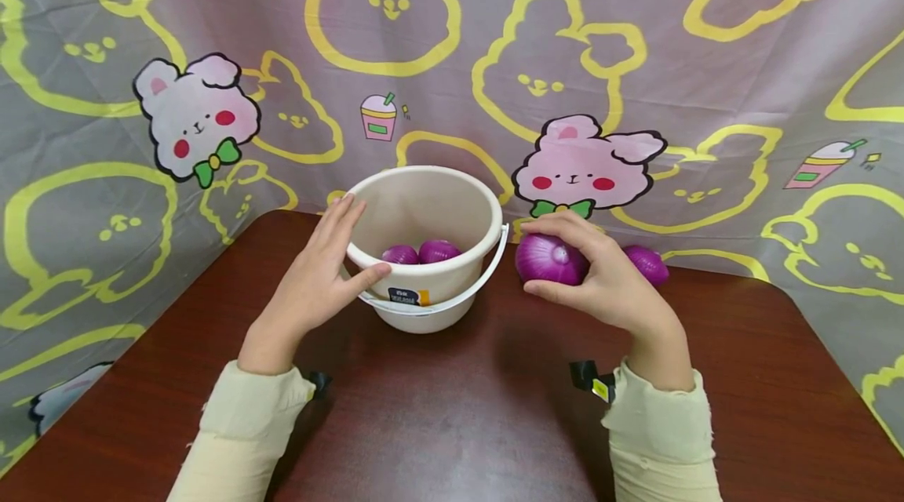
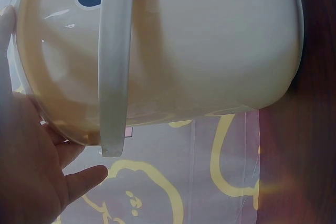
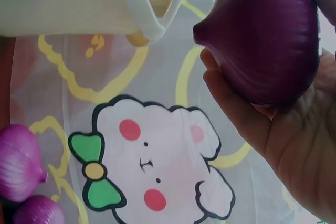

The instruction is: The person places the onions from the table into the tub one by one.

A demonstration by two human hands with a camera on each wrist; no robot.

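A cream bucket (image 1: 424,321) with a white handle stands on the table. My left hand (image 1: 314,274) rests against its left side, fingers fairly straight along the rim and thumb at the front edge. Inside the bucket lie two purple onions (image 1: 439,251). To the bucket's right, my right hand (image 1: 610,278) holds another purple onion (image 1: 553,259) between thumb and fingers, raised above the table. The right wrist view shows this onion (image 3: 265,40) against the palm, its pointed end toward the bucket.
Beyond my right hand, a purple onion (image 1: 646,264) lies at the back of the brown table (image 1: 438,408); the right wrist view shows two onions (image 3: 20,163) there. A patterned cloth (image 1: 452,94) with cartoon rabbits hangs behind the table. The bucket's handle (image 1: 494,267) droops across its front.
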